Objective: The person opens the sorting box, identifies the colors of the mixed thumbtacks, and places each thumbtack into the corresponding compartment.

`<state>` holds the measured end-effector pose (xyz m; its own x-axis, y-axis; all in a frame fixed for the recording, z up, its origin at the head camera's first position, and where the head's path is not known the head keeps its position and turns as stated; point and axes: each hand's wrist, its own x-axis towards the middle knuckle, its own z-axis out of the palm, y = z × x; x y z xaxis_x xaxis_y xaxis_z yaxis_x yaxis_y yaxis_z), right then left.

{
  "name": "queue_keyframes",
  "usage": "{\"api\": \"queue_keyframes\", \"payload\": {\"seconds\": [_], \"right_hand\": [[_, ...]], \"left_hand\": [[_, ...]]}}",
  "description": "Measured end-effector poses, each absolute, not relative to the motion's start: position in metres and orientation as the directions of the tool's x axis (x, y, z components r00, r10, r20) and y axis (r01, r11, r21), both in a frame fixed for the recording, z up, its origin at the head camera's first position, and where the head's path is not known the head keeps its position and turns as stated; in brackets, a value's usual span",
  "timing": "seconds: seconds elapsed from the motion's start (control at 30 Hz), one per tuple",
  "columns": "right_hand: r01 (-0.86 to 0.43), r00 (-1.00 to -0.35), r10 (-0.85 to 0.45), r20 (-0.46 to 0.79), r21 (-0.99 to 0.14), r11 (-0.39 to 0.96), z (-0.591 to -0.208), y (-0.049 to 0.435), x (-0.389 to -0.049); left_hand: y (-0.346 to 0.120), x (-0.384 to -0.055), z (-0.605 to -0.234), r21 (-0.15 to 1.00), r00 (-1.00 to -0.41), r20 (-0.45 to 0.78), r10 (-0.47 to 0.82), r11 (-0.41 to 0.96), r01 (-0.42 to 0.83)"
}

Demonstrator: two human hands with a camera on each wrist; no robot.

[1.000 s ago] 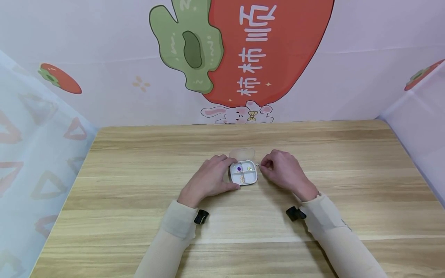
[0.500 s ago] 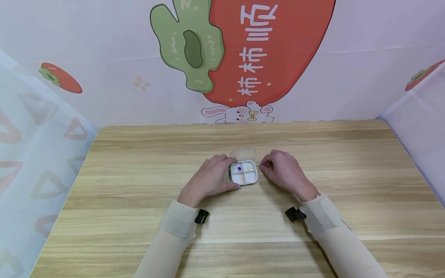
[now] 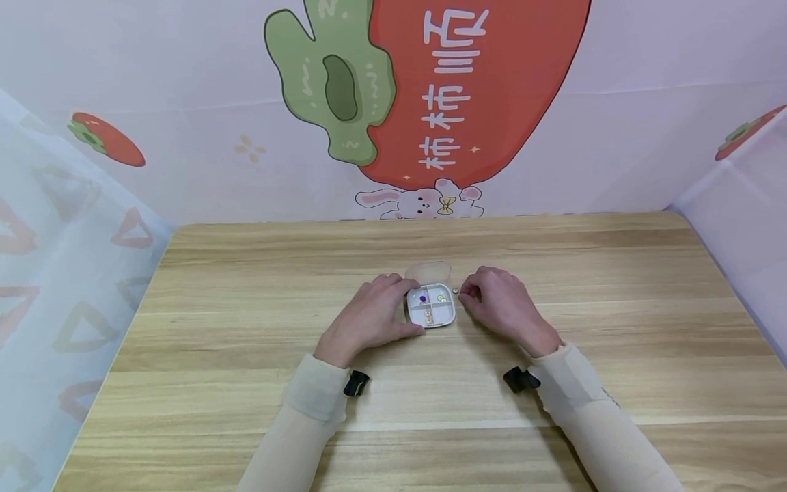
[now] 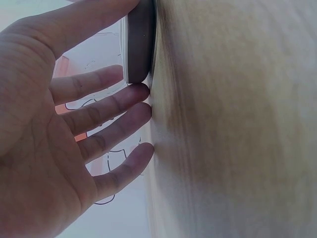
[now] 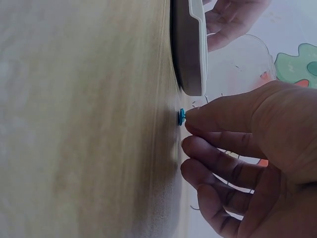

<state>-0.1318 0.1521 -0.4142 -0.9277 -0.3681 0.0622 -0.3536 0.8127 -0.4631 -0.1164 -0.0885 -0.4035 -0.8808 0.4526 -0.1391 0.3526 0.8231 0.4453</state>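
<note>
My left hand (image 3: 375, 314) holds a small white four-compartment pill box (image 3: 441, 315) by its sides, thumb on the near edge and fingers at the far left. The box lies on the table with its clear lid (image 3: 428, 272) folded back. Purple pieces (image 3: 423, 299), yellowish pieces (image 3: 441, 298) and orange pieces (image 3: 428, 316) lie in separate compartments. Just right of the box is a small round stud (image 3: 456, 291), teal in the right wrist view (image 5: 181, 117). My right hand (image 3: 498, 301) has bent fingers, thumb tip right at the stud; I cannot tell whether it pinches it.
The box and both hands are on a wood-grain table (image 3: 246, 273). Behind it hangs a printed cloth (image 3: 203, 157) with a large persimmon, and more cloth (image 3: 61, 307) closes off the left side. A black wrist mount (image 3: 522, 379) sits under the right wrist.
</note>
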Motion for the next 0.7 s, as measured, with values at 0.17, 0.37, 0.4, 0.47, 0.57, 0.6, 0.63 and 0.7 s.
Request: {"api": "queue_keyframes", "payload": {"seconds": [0.17, 0.37, 0.4, 0.47, 0.57, 0.6, 0.63, 0.7], "right_hand": [[-0.356, -0.925, -0.373, 0.074, -0.512, 0.782, -0.412, 0.152, -0.131], [-0.295, -0.931, -0.365, 0.024, -0.637, 0.712, -0.405, 0.155, -0.131], [-0.282, -0.932, -0.363, 0.013, -0.656, 0.7, -0.405, 0.156, -0.131], [-0.262, -0.931, -0.365, -0.002, -0.692, 0.673, -0.403, 0.157, -0.131], [-0.238, -0.928, -0.372, -0.015, -0.745, 0.623, -0.4, 0.158, -0.132], [-0.227, -0.926, -0.377, -0.022, -0.765, 0.603, -0.4, 0.158, -0.132], [-0.211, -0.924, -0.381, -0.032, -0.788, 0.579, -0.398, 0.159, -0.132], [-0.164, -0.918, -0.392, -0.064, -0.838, 0.521, -0.396, 0.16, -0.132]], "left_hand": [[-0.09, -0.117, -0.404, 0.448, -0.878, -0.132, 0.46, 0.818, 0.361], [-0.09, -0.117, -0.405, 0.452, -0.876, -0.127, 0.465, 0.813, 0.366], [-0.09, -0.117, -0.405, 0.453, -0.876, -0.127, 0.465, 0.813, 0.366], [-0.09, -0.117, -0.405, 0.453, -0.876, -0.126, 0.466, 0.813, 0.367], [-0.09, -0.117, -0.405, 0.454, -0.876, -0.128, 0.465, 0.813, 0.365], [-0.09, -0.117, -0.405, 0.454, -0.876, -0.128, 0.464, 0.813, 0.364], [-0.09, -0.117, -0.405, 0.454, -0.877, -0.13, 0.463, 0.814, 0.363], [-0.09, -0.117, -0.405, 0.454, -0.877, -0.131, 0.462, 0.814, 0.362]]}}
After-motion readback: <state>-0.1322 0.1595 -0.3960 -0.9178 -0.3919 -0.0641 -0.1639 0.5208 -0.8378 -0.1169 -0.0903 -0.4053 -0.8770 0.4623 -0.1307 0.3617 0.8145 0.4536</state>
